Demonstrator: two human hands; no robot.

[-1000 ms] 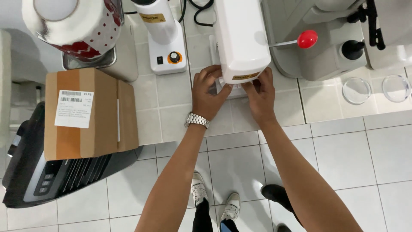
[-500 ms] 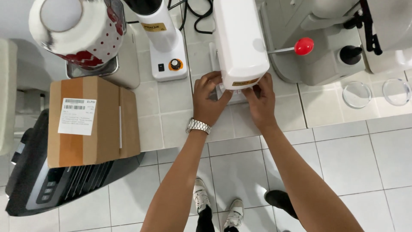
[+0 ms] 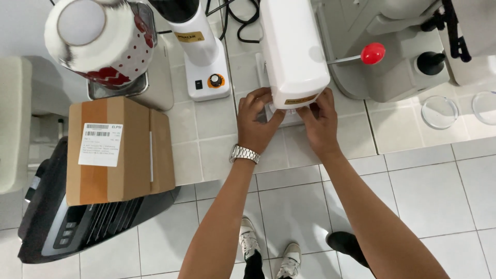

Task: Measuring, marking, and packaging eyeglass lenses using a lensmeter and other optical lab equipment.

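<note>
A tall white machine (image 3: 292, 46) stands on the tiled counter (image 3: 206, 124). My left hand (image 3: 258, 123), with a metal watch on its wrist, reaches under the machine's front lower edge, fingers curled around something small there. My right hand (image 3: 320, 121) meets it from the right, fingers pinched at the same spot beneath the machine head. What the fingers hold is hidden by the machine and the hands.
A cardboard box (image 3: 116, 150) lies on a black appliance (image 3: 77, 222) at left. A white blender base (image 3: 206, 67), a dotted pot (image 3: 101, 39), a grey machine with a red knob (image 3: 373, 53) and clear lids (image 3: 439, 111) sit on the counter. Shoes show on the floor.
The view has shifted slightly. Both hands stay under the white machine's front, with fingers drawn a little closer together.
</note>
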